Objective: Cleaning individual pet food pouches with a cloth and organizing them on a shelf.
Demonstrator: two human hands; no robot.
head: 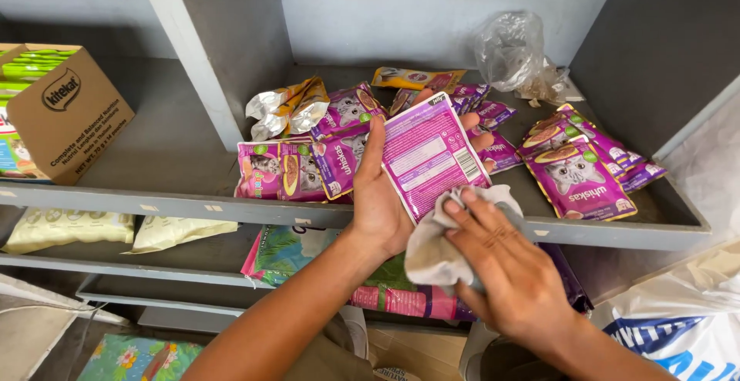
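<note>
Fingers point(375, 143) clasp purple pouch point(432, 153); cloth point(432, 246) touching below.

I see a grey shelf point(193, 210). On it, purple pouches point(297, 169) lie in the middle. Left of them sits a cardboard box point(65, 111). Behind them lie yellow pouches point(287, 107). To their right are more purple pouches point(582, 173) and a clear bag point(512, 49).
</note>
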